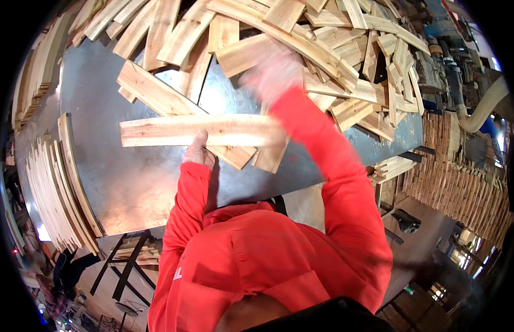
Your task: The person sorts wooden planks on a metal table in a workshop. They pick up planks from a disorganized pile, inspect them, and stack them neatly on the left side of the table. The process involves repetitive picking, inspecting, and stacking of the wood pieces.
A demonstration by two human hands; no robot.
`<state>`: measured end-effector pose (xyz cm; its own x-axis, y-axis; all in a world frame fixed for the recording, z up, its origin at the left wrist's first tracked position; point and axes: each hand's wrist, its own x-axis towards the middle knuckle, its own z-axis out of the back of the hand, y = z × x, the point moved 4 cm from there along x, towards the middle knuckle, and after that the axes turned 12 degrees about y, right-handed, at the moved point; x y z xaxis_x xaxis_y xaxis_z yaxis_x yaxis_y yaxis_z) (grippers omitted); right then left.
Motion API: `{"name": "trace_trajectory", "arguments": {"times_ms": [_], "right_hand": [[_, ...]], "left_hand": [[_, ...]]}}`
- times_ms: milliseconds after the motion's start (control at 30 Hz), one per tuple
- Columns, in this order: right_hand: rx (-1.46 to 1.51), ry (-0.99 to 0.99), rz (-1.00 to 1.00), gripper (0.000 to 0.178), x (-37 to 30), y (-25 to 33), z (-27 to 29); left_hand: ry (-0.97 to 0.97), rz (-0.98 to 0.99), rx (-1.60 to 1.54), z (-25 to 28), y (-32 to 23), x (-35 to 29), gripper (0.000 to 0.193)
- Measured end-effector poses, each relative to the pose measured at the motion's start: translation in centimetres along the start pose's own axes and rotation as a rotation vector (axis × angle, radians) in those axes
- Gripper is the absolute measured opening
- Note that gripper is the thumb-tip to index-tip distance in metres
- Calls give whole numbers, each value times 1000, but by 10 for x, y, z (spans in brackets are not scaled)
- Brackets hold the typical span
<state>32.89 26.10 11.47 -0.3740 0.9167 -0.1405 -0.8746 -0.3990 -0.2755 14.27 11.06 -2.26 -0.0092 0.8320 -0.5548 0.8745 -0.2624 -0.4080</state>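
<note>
1. Over the near half of the metal table [129, 182], a pale wooden plank [163, 133] lies nearly level from left to right, in front of the person's chest.
2. The left hand [199, 153] has hold of this plank at its near edge, left of the middle; the thumb presses on the upper face, and the other fingers are mostly hidden.
3. The right hand [272, 74] is over the near side of a loose heap of boards [293, 33], badly blurred; how far open it is, and whether it has hold of anything, I cannot tell.
4. The right sleeve [323, 135] overlaps the plank's right end.
5. A slanting board [149, 88] passes beneath the plank; whether the two touch is unclear.
6. Below the plank's right end, a short board [269, 159] shows partly.
7. Along the table's left side, a row of narrow boards [52, 193] stands close together.
8. Beyond the table's right side, there are stacked slats [456, 191], with a pale curved hose [491, 105] farther back.
</note>
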Motion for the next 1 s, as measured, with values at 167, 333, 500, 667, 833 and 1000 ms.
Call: {"name": "trace_trajectory", "arguments": {"times_ms": [167, 333, 500, 667, 833, 1000], "right_hand": [[151, 232, -348, 84, 22, -170, -73], [433, 452, -59, 86, -43, -35, -9], [474, 442, 334, 87, -93, 72, -14], [-47, -28, 79, 77, 37, -21, -39], [32, 186, 197, 87, 83, -37, -24], [399, 152, 383, 87, 50, 77, 144]], "left_hand": [[-114, 46, 180, 13, 9, 14, 37], [15, -25, 194, 40, 12, -28, 33], [100, 4, -60, 56, 18, -32, 39], [-80, -146, 126, 30, -10, -53, 54], [-280, -130, 354, 53, -48, -89, 54], [-404, -419, 596, 57, -145, -124, 39]]}}
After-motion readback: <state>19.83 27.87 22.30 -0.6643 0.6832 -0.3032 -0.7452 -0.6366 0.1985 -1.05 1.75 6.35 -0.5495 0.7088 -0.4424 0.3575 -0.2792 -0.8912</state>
